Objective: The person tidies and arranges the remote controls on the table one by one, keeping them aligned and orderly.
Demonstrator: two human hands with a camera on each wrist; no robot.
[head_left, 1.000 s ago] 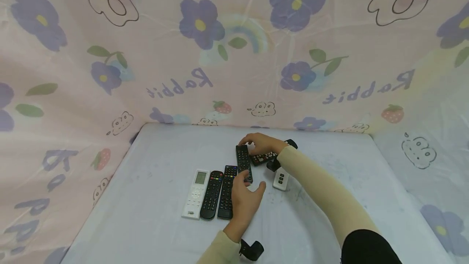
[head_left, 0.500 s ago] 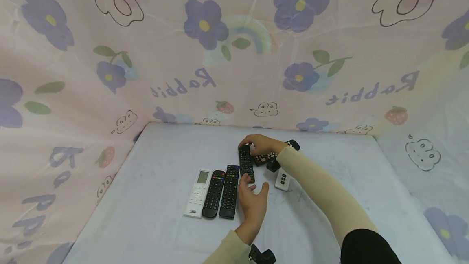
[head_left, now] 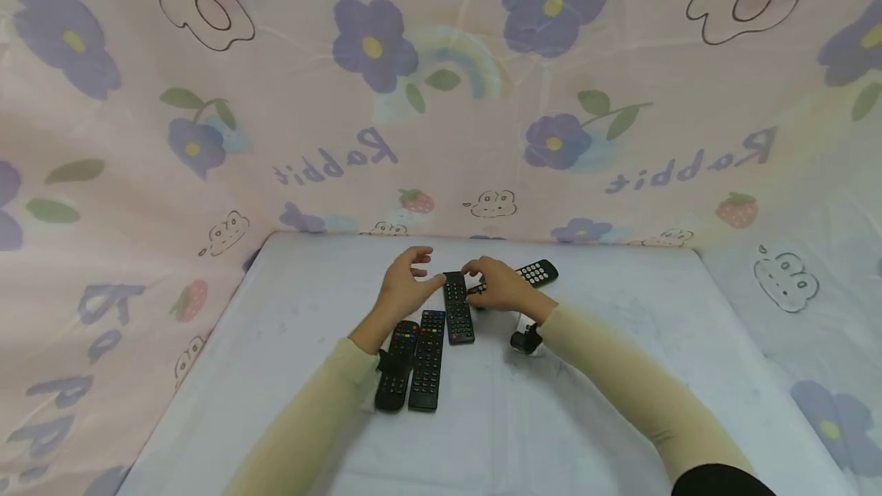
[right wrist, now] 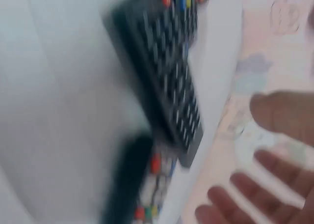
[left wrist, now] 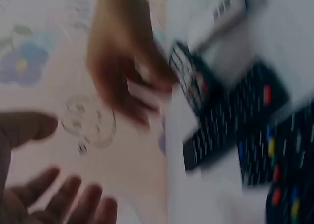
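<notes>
A slim black remote control [head_left: 458, 311] lies on the white table between the two hands. Left of its far end, my left hand [head_left: 403, 285] is raised with fingers spread and nothing in them; those fingers [left wrist: 73, 199] show bare in the left wrist view. Just right of the same remote is my right hand [head_left: 506, 285], loosely bent and holding nothing, with its fingers [right wrist: 245, 184] apart from the remote in the right wrist view. Partly beneath this hand lies a black remote with pale buttons [head_left: 540, 272], set at a slant. Two longer black remotes [head_left: 427, 362] [head_left: 396, 373] lie side by side nearer me.
A small white remote [left wrist: 221, 20] lies under my right wrist, mostly covered in the head view. My left forearm hides the large white remote's place. The table [head_left: 296, 289] ends at a patterned cloth [head_left: 455, 144] behind and at both sides.
My left hand has left the near end of the slim black remote and swung up and left, past its far end. My right hand has let go of that remote and shifted slightly right.
</notes>
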